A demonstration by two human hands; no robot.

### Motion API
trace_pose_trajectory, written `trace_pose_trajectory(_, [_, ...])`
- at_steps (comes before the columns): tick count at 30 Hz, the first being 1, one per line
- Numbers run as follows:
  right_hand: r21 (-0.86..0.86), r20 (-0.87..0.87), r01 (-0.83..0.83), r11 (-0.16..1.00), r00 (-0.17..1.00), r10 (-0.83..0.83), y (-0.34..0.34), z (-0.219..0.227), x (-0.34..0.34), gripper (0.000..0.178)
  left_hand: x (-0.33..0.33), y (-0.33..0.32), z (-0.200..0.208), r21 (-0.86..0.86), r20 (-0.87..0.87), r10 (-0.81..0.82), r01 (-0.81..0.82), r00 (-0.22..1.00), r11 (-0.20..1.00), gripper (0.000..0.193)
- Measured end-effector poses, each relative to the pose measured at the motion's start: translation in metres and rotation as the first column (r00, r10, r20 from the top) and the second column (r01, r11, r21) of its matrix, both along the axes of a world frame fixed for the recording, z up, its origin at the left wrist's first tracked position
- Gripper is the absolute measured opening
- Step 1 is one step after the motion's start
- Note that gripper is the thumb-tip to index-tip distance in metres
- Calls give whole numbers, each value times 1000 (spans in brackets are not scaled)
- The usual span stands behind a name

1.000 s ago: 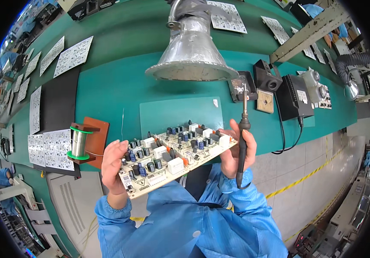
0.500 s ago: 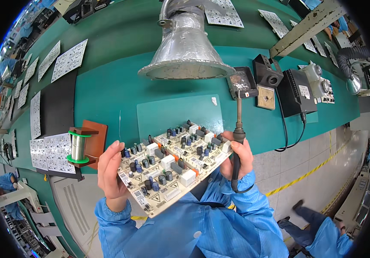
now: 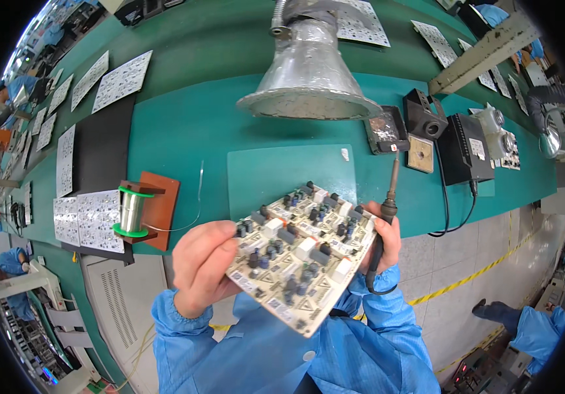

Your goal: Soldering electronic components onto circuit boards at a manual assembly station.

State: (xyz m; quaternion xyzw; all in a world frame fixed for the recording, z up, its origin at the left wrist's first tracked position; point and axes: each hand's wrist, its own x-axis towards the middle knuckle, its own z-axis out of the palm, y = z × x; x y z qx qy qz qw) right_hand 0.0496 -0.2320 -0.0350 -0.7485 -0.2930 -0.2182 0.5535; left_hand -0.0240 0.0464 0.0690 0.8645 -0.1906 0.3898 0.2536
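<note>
Board (image 3: 302, 259): was held up tilted, component side up, near bench (image 3: 184, 131) edge.
Left hand (image 3: 205, 266): gripped board's left edge.
Right hand (image 3: 382, 243): gripped board's right side plus soldering iron (image 3: 389, 209).
Solder spool (image 3: 131, 213): sat in brown stand (image 3: 166, 220), left of board.
Metal hood (image 3: 309, 72): hung over bench.

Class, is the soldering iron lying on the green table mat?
No: the soldering iron is held in the person's right hand, beside the circuit board that the left hand grips.
</note>
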Motion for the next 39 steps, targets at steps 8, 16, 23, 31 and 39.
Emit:
trace_pose_trajectory(8, [29,2,58,998,998,-58,-6,-9,0,48,20,-15,6,-58,128,24,-16,991,998,31])
trace_pose_trajectory(16, [-13,13,82,997,997,-82,-3,2,5,44,25,-15,11,-92,144,17,-4,989,996,33])
trace_pose_trajectory(23, [-13,88,131,991,988,-129,5,9,8,33,26,-11,8,-119,117,30,-16,993,993,40])
trace_pose_trajectory(31, [-52,120,129,990,985,-122,11,21,12,31,22,-3,4,-162,65,92,-80,994,983,40])
trace_pose_trajectory(39, [-51,133,97,994,987,-90,16,29,13,28,19,5,-3,-212,20,130,-123,991,970,39])
